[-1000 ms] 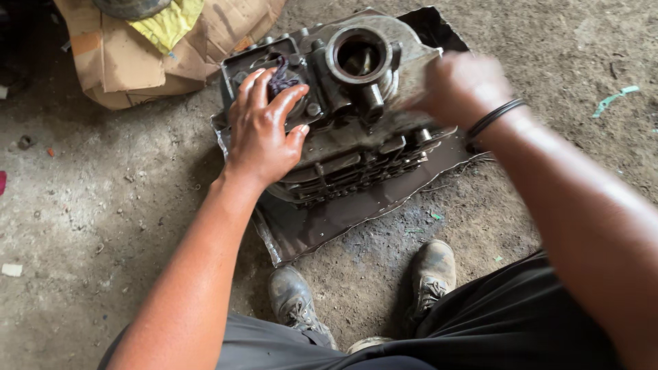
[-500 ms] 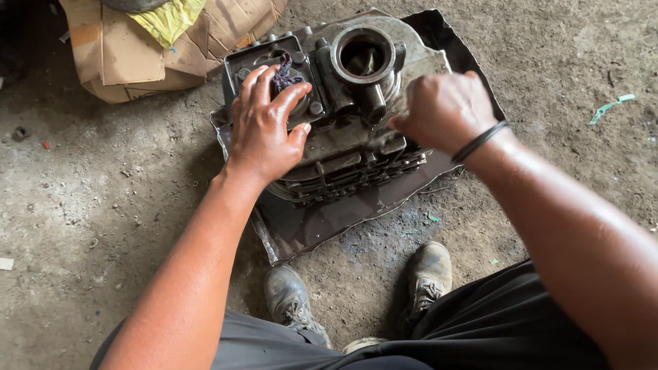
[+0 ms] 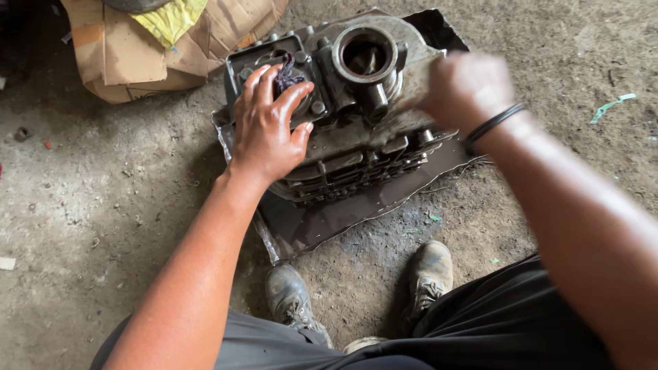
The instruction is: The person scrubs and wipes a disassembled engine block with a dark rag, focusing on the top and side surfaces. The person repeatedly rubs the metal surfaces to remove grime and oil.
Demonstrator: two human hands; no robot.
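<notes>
A greasy metal engine block (image 3: 356,137) lies on a dark metal sheet (image 3: 322,223) on the ground. My left hand (image 3: 269,127) presses a dark rag (image 3: 288,74) into a square recess at the block's upper left. My right hand (image 3: 466,85), blurred and with a black band at the wrist, grips the block's right side beside the round open port (image 3: 364,55). The fingers of that hand are hidden behind it.
Crumpled cardboard (image 3: 130,58) with a yellow cloth (image 3: 168,19) on it lies at the upper left. My two dusty shoes (image 3: 291,298) (image 3: 428,274) stand just below the sheet. A green scrap (image 3: 610,106) lies on the concrete floor at the right.
My right hand has shifted along the block's right side and is blurred now. My left hand has stayed in the recess with the rag, its fingers shifting slightly.
</notes>
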